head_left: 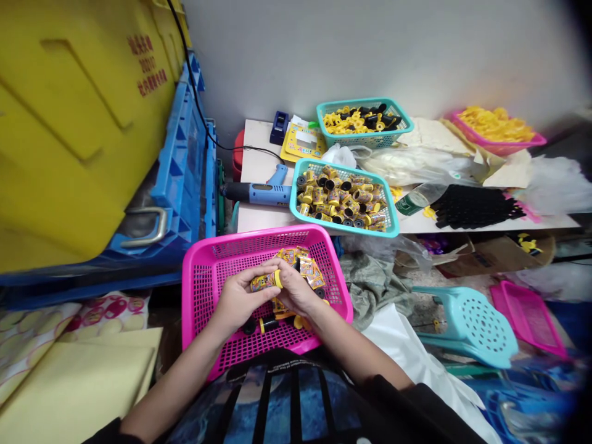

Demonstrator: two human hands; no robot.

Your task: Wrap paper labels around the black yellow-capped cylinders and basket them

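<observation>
A small yellow-capped cylinder with a printed wrap (263,282) lies sideways between my two hands, above the pink basket (192,290). My left hand (237,297) is closed around its left end. My right hand (296,291) has its fingers closed about the yellow end. Below and beyond my hands, the basket holds flat printed labels (311,271), a black cylinder with a yellow end (269,323) and other small black and yellow parts. My hands hide some of the basket's contents.
On the table, a teal basket (393,225) holds wrapped cylinders, and another teal basket (407,128) holds yellow and black parts. A blue heat gun (263,193) lies beside them. Blue crates (178,160) stand left; a light-blue stool (485,327) stands right.
</observation>
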